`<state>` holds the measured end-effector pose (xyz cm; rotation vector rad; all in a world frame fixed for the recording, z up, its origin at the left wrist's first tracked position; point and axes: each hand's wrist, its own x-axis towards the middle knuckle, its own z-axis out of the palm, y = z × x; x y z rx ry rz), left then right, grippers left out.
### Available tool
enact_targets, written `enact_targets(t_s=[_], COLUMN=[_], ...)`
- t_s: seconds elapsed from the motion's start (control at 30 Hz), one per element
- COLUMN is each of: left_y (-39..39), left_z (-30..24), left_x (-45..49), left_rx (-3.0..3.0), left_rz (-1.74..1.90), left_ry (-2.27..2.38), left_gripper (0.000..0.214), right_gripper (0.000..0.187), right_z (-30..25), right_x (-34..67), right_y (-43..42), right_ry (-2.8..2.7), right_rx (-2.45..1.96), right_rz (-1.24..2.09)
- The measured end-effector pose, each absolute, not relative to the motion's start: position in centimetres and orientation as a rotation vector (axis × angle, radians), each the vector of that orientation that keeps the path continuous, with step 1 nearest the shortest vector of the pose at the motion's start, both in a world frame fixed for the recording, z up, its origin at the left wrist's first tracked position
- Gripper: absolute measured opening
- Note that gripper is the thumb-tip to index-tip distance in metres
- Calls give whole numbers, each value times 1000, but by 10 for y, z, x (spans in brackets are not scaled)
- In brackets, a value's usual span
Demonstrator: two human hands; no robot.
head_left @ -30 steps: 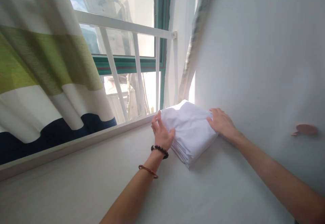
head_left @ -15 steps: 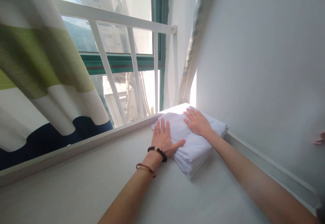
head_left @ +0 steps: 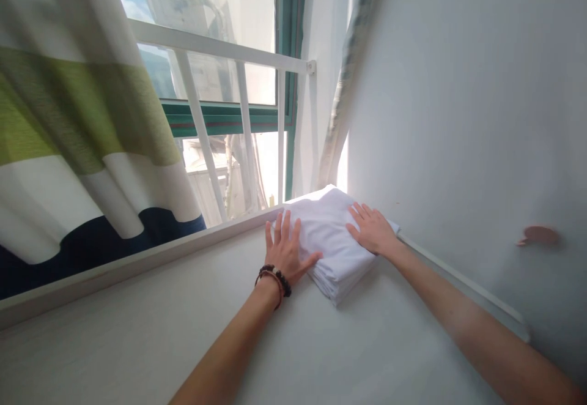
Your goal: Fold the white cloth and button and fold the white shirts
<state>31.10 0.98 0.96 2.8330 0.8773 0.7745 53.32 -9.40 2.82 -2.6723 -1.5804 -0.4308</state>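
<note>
A folded white cloth (head_left: pixel 328 234), stacked in several layers, lies in the corner of a white surface (head_left: pixel 183 307). My left hand (head_left: pixel 287 252) rests on its left edge with fingers spread and thumb pointing right; a dark bead bracelet (head_left: pixel 277 278) and a thin brown one circle that wrist. On the right side of the cloth lies my right hand (head_left: pixel 372 230), palm down, fingers stretched out. Neither hand grips the cloth; both touch it from above and from the sides. The underside of the cloth is hidden.
White railing (head_left: pixel 229 50) and a green-framed window (head_left: pixel 206 118) stand behind the surface. A striped curtain (head_left: pixel 92 111) hangs at left, another narrow curtain (head_left: pixel 343 81) in the corner. On the right wall (head_left: pixel 458 87) is a small pinkish-brown oval thing (head_left: pixel 541 235). A raised ledge (head_left: pixel 137 261) borders the surface.
My right hand has slid rightward toward the cloth's right edge, and my left hand slightly left along its side. The view has turned a little, showing more of the oval thing on the wall.
</note>
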Motion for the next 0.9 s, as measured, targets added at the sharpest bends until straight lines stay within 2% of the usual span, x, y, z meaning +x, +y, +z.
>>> enact_targets(t_s=[0.07, 0.17, 0.23, 0.4, 0.6, 0.7, 0.8, 0.9], left_y=[-12, -38, -45, -44, -48, -37, -14, 9], left_z=[14, 9, 1, -10, -3, 1, 5, 5], left_x=[307, 300, 296, 290, 274, 274, 289, 307], left_rx=[2928, 2966, 2941, 2891, 2903, 2921, 2880, 2824], left_rz=[909, 708, 545, 371, 288, 424, 657, 721], left_ry=[533, 61, -22, 22, 35, 155, 491, 735], left_gripper=[50, 45, 47, 50, 56, 59, 54, 50], right_gripper=[58, 59, 58, 57, 56, 57, 55, 53], right_z=[34, 33, 25, 11, 29, 23, 8, -4], right_x=[527, 518, 514, 516, 522, 521, 520, 523], right_y=[-90, -89, -91, -91, -100, -110, -114, -112], right_ry=[-1565, -1529, -1529, -1549, -1616, -1580, -1574, -1587], right_rx=[-2669, -2662, -2660, -2661, -2638, -2634, -2617, -2562], right_rz=[-433, -440, -421, -387, -419, -502, -616, -753])
